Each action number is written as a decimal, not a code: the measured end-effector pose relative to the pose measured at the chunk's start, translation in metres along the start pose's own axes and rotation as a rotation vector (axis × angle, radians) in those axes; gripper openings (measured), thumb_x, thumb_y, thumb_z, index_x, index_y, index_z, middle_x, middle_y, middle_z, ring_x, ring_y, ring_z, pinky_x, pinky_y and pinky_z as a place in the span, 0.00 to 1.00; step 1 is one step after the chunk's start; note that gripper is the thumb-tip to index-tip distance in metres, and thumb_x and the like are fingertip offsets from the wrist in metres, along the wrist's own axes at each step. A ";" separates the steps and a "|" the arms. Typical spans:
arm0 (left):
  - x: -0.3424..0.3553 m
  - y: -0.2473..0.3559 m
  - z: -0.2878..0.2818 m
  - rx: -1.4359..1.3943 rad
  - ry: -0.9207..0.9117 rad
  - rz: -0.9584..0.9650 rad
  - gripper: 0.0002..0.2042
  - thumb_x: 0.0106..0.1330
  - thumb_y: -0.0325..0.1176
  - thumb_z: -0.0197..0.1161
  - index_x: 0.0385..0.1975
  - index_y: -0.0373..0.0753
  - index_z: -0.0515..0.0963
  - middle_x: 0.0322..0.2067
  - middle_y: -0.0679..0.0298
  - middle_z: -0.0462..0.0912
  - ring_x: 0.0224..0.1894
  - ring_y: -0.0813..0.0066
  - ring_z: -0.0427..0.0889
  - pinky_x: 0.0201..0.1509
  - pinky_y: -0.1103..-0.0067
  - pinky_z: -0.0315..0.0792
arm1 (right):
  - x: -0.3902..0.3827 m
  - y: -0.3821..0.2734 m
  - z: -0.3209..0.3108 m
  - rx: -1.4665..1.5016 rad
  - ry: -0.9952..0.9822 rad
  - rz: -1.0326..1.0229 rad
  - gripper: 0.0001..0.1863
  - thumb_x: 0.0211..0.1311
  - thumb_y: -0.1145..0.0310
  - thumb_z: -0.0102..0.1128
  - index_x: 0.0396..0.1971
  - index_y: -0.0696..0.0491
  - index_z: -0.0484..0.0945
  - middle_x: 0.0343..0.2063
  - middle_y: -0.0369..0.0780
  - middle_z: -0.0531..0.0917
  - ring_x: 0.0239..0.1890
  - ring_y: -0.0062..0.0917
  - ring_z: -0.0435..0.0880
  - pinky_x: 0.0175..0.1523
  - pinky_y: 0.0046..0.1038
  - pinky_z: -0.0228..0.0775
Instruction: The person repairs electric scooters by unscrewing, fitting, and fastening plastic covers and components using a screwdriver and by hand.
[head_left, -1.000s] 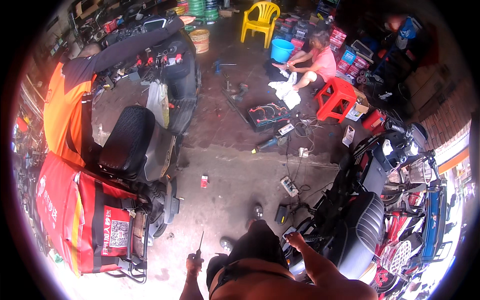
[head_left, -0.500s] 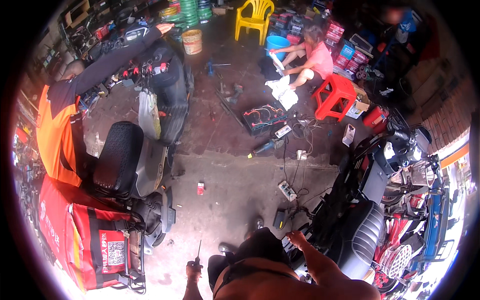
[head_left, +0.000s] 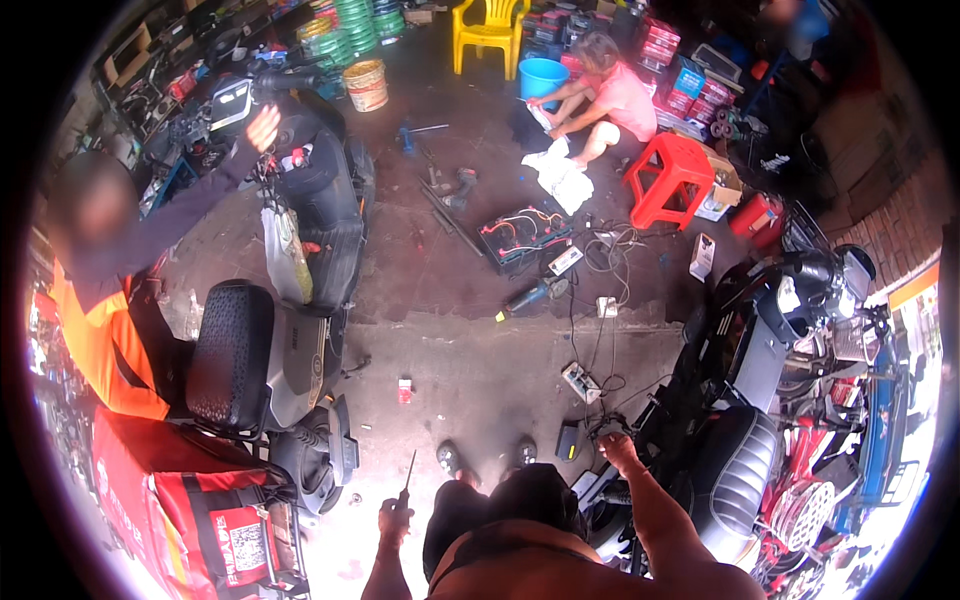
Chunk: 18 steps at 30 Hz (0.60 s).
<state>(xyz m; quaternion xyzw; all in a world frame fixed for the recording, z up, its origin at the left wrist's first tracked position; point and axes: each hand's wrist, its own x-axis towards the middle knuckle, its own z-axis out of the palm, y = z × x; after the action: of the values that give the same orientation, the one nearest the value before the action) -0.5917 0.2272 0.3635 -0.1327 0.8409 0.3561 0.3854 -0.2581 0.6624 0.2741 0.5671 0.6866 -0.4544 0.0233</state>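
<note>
My left hand (head_left: 395,518) is closed around a thin screwdriver (head_left: 408,476) held upright at the lower middle. My right hand (head_left: 618,450) has curled fingers beside the black scooter (head_left: 735,480) on my right, among dark cables; what it holds, if anything, is too small to make out. Near it on the floor lie a black charger brick (head_left: 569,440) and a power strip (head_left: 581,383) with tangled leads. A small red-and-white packet (head_left: 404,391) lies ahead of my left hand.
A person (head_left: 100,310) in orange leans by a scooter (head_left: 228,355) with a red delivery box (head_left: 160,480) on my left. Another person (head_left: 620,100) sits beside a red stool (head_left: 670,180), blue bucket and yellow chair. A battery pack (head_left: 520,235) and tools lie mid-floor.
The person in orange has lowered the outstretched arm toward the left scooter's handlebar and turned. My right hand has moved forward and right. My left hand still holds the screwdriver.
</note>
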 end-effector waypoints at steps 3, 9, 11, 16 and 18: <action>0.033 -0.001 -0.014 0.166 -0.015 0.068 0.24 0.52 0.46 0.67 0.40 0.32 0.73 0.20 0.58 0.78 0.17 0.68 0.78 0.17 0.73 0.74 | -0.042 -0.032 0.012 0.150 0.004 0.161 0.13 0.57 0.62 0.57 0.32 0.56 0.80 0.24 0.35 0.81 0.25 0.18 0.76 0.31 0.22 0.68; 0.067 0.060 -0.025 0.263 -0.091 0.100 0.24 0.45 0.33 0.69 0.45 0.37 0.73 0.29 0.55 0.81 0.26 0.64 0.82 0.21 0.71 0.78 | -0.094 0.019 0.063 0.165 -0.088 0.203 0.13 0.56 0.59 0.57 0.29 0.55 0.79 0.20 0.36 0.79 0.20 0.21 0.76 0.24 0.25 0.65; 0.082 0.065 -0.029 0.312 -0.086 0.134 0.24 0.45 0.34 0.69 0.45 0.37 0.73 0.30 0.54 0.82 0.26 0.63 0.82 0.22 0.71 0.78 | -0.118 0.013 0.081 0.172 -0.092 0.178 0.14 0.53 0.58 0.59 0.24 0.55 0.78 0.16 0.36 0.77 0.17 0.21 0.75 0.23 0.26 0.66; 0.085 0.088 -0.026 0.379 -0.144 0.112 0.24 0.46 0.39 0.69 0.44 0.37 0.74 0.30 0.55 0.83 0.24 0.62 0.82 0.28 0.72 0.77 | -0.157 0.009 0.091 0.570 -0.130 0.582 0.11 0.56 0.62 0.60 0.28 0.55 0.78 0.17 0.35 0.77 0.15 0.19 0.72 0.19 0.24 0.62; 0.079 0.086 -0.023 0.427 -0.110 0.157 0.24 0.47 0.41 0.68 0.43 0.36 0.75 0.29 0.56 0.83 0.24 0.63 0.82 0.29 0.72 0.76 | -0.164 -0.003 0.088 0.611 -0.103 0.549 0.09 0.55 0.64 0.60 0.27 0.54 0.78 0.17 0.35 0.77 0.14 0.18 0.72 0.18 0.22 0.61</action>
<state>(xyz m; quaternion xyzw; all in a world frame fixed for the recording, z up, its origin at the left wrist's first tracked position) -0.7003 0.2759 0.3578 0.0373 0.8826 0.2060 0.4210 -0.2448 0.4816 0.3144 0.6867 0.3413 -0.6418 0.0086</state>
